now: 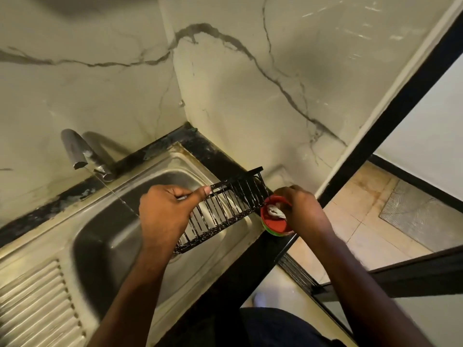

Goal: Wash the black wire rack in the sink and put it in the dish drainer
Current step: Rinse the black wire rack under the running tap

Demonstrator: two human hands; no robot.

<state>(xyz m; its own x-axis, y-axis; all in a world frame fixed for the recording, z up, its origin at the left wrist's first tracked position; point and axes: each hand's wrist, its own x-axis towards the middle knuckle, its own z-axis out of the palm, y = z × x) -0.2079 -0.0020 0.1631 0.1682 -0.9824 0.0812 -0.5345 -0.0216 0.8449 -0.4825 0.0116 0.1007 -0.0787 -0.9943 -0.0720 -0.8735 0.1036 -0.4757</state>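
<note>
Black wire rack [225, 211] held tilted over the steel sink [105, 236]; left hand [165, 211] clamped on its top rail. Right hand [304, 212] pinches a white scrubber [274, 211] in a red tub [274, 221]. Rack appears light, rigid, slippery when wet; the rail seems the soundest hold.

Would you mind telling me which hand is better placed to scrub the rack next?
The right hand: it is already at the white scrubber in the red tub beside the sink, while the left hand has its grip on the black wire rack.
</note>
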